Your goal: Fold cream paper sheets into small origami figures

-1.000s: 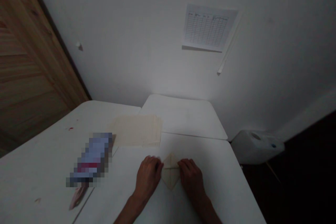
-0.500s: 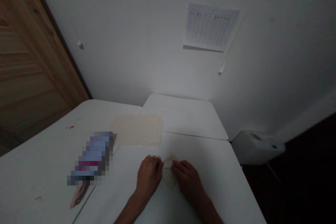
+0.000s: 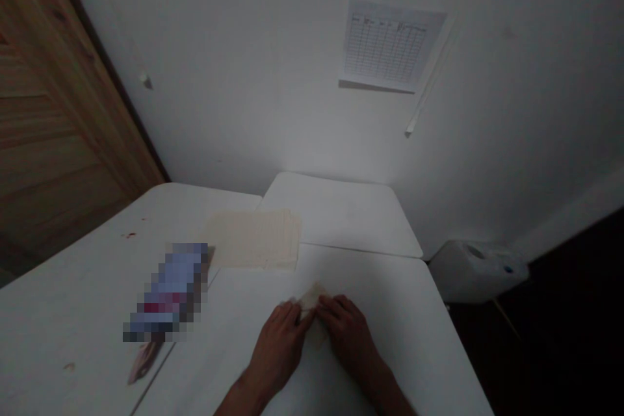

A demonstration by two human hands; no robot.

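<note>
Paper (image 3: 313, 294), small and folded, on the white table (image 3: 390, 325), with left hand (image 3: 279, 343) and right hand (image 3: 350, 333) both on it!
From the head view, the hands come close together at its middle, a pale corner peeking out beyond them; pinching or merely pressing, I cannot tell. Off to the left, farther back, lie pale sheets (image 3: 253, 238), a pixelated blue object (image 3: 170, 286) near them.
</note>
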